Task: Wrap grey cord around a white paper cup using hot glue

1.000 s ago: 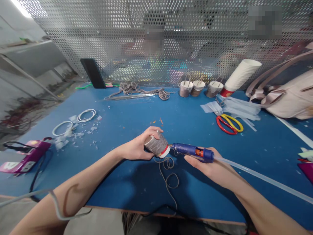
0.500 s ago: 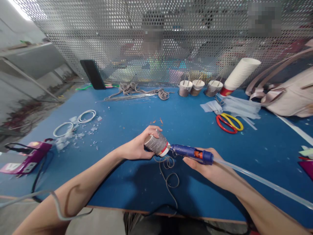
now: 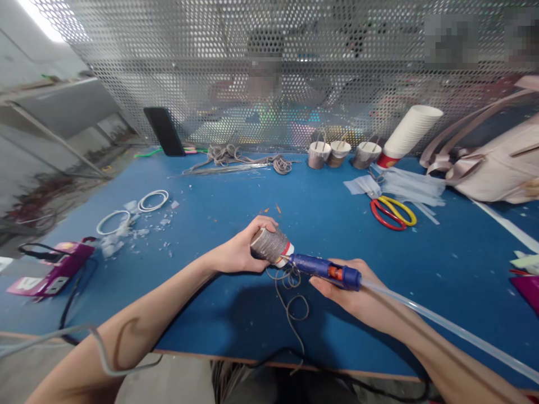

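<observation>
My left hand point(image 3: 244, 247) grips a paper cup point(image 3: 272, 246) wound with grey cord, tilted on its side; a red and white band stays bare at its right end. My right hand point(image 3: 357, 292) is closed round a blue hot glue gun point(image 3: 318, 266), with a long clear glue stick point(image 3: 446, 322) running out of its back. The gun's nozzle meets the cup near the edge of the winding; whether it touches is hard to tell. Loose grey cord point(image 3: 298, 314) curls down from the cup over the blue table point(image 3: 202, 320).
Three cord-wrapped cups point(image 3: 318, 155) stand at the back, beside a leaning stack of paper cups point(image 3: 412, 132). Scissors point(image 3: 392, 213) lie at right near clear strips point(image 3: 415, 185) and a pale bag point(image 3: 501, 160). At left are white rings point(image 3: 152, 200), a purple power strip point(image 3: 54, 266) and a phone point(image 3: 164, 132).
The glue gun has shifted slightly left and down along the cup's edge. The cup has turned a little in my left hand. The whole view has shifted slightly.
</observation>
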The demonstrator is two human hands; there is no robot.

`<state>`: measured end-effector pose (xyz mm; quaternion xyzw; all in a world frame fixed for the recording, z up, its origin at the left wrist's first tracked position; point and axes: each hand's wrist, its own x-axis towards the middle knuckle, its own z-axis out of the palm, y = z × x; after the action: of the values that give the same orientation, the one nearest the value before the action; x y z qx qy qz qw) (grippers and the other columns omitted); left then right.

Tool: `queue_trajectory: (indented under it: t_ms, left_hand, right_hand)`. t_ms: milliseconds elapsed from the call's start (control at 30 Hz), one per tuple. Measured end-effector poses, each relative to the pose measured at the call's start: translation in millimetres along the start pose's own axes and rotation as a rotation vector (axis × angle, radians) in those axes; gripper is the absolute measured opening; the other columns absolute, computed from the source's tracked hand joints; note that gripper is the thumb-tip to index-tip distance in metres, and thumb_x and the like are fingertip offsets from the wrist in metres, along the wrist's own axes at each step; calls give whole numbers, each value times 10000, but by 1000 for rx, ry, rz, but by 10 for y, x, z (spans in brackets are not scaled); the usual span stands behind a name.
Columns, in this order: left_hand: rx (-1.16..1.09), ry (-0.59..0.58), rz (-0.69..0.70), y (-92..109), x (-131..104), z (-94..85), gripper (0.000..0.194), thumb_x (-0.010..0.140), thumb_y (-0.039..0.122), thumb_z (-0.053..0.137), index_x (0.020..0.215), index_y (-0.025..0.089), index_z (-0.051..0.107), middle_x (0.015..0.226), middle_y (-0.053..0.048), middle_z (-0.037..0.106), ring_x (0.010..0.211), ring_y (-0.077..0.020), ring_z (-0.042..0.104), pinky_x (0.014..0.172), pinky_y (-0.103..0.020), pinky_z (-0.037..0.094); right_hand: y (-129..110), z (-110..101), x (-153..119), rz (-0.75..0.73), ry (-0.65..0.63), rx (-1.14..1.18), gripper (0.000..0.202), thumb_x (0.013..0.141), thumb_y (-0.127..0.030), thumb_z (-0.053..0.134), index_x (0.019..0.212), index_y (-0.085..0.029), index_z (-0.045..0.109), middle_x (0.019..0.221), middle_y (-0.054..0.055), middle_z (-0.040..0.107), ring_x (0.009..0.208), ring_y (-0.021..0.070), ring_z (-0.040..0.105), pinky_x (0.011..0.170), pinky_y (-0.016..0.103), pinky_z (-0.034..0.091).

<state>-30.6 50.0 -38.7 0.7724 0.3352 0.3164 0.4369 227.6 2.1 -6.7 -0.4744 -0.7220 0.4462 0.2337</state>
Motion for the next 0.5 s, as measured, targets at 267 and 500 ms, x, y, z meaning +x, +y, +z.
queue_trajectory:
  t_ms: [267, 500]
  left_hand:
    - [-41, -11, -12, 37, 3, -16, 557, 621, 104, 666, 1072, 237, 368, 1231, -86, 420, 1084, -201, 514, 891, -360, 460]
    - [-48, -34, -4, 94, -16, -75, 571, 645, 136, 687, 1097, 241, 354, 1272, -106, 411, 1102, -206, 517, 872, -351, 470]
  right_hand:
    - [-89, -118, 24, 61, 45, -1, 353, 785, -442, 580, 561, -205, 446, 499, -55, 378, 462, 82, 299, 411, 224, 263]
    - [34, -243, 59, 130, -14, 280, 480, 833, -547, 538, 520, -186, 486, 452, -38, 459, 363, 69, 366, 406, 233, 294]
